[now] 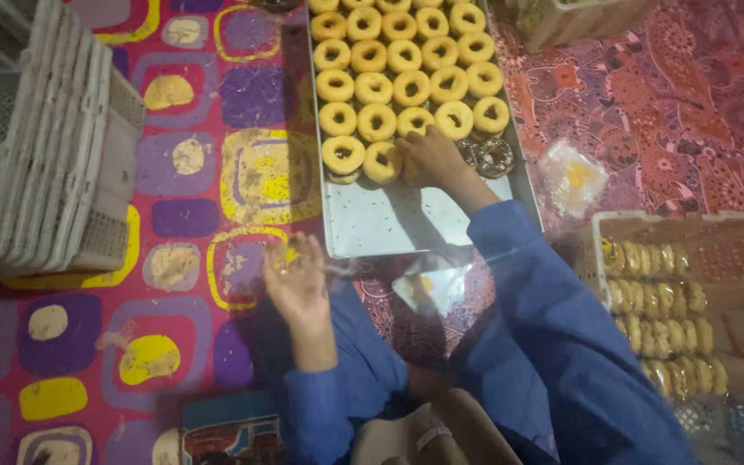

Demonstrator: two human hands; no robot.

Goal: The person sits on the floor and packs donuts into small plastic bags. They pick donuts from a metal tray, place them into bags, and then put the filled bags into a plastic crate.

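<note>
A long metal tray (406, 224) lies on the floor ahead of me, filled with rows of pale glazed doughnuts (389, 82); its near end is bare. My right hand (430, 157) reaches into the tray and rests on a doughnut in the nearest row, beside two dark chocolate-topped doughnuts (486, 157). Whether its fingers grip the doughnut is unclear. My left hand (296, 280) hovers left of the tray's near corner, holding a thin clear plastic wrapper (290, 257); it looks blurred. Both arms wear blue sleeves.
A stack of white plastic crates (40, 146) stands at the left. At the right a white crate (691, 232) holds wrapped doughnuts (656, 301) on edge. Clear plastic bags (572, 176) lie beside the tray. Another crate (579, 19) sits top right. Patterned mats cover the floor.
</note>
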